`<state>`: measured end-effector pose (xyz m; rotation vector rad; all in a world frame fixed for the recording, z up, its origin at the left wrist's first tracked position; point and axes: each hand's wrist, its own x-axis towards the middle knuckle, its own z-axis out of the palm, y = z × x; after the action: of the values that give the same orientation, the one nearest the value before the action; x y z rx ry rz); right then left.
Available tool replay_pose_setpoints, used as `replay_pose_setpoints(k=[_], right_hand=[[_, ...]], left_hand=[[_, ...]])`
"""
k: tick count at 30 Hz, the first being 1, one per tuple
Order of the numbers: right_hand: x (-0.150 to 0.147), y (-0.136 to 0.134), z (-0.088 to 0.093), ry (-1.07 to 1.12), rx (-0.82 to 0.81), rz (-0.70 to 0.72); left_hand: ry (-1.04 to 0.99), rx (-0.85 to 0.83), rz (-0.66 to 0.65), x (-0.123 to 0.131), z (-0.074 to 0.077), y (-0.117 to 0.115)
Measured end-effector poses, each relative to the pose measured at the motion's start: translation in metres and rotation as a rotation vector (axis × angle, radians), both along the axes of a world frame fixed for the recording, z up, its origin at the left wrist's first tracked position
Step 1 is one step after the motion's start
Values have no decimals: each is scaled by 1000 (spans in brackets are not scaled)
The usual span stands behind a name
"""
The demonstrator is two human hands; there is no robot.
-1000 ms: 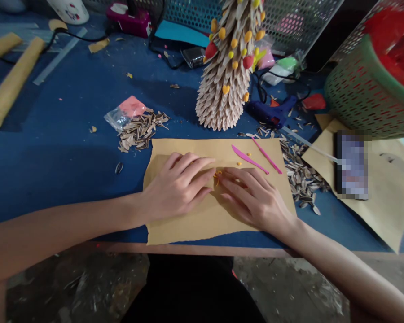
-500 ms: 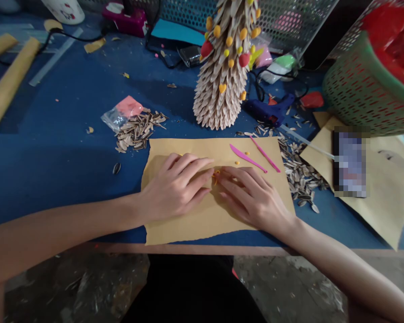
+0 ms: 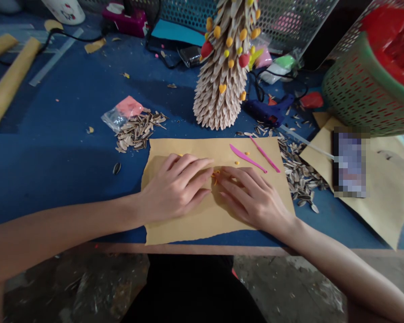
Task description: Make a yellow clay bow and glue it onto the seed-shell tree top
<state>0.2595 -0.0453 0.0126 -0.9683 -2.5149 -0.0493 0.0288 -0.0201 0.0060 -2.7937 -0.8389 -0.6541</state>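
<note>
A small orange clay piece with thin loops (image 3: pixel 216 174), bow-like in shape, lies on a sheet of brown paper (image 3: pixel 185 231). My left hand (image 3: pixel 178 186) rests on the paper from the left, fingers stretched out, its index fingertip beside the clay. From the right, my right hand (image 3: pixel 251 193) reaches in with extended fingers, an index fingertip touching the clay's right side. Both thumbs stay apart from it. Beyond my right hand lie a pink plastic clay knife (image 3: pixel 245 157), a thin pink tool (image 3: pixel 265 154) and a tiny orange clay ball (image 3: pixel 237 163).
A cone tree of pale seed shells (image 3: pixel 218 103) stands behind the paper. Sunflower seed shells (image 3: pixel 139 130) lie left, more shells (image 3: pixel 303 179) right. Also around are a blue glue gun (image 3: pixel 269 110), a blurred phone (image 3: pixel 350 163), a green basket (image 3: pixel 366 89) and a pink clay packet (image 3: pixel 129 106).
</note>
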Motion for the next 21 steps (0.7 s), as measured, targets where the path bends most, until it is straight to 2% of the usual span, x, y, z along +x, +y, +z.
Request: replay_pose_setpoints(k=[21], right_hand=[[1, -1, 0, -31, 12, 8]], left_hand=[[34, 80, -13, 1, 4, -9]])
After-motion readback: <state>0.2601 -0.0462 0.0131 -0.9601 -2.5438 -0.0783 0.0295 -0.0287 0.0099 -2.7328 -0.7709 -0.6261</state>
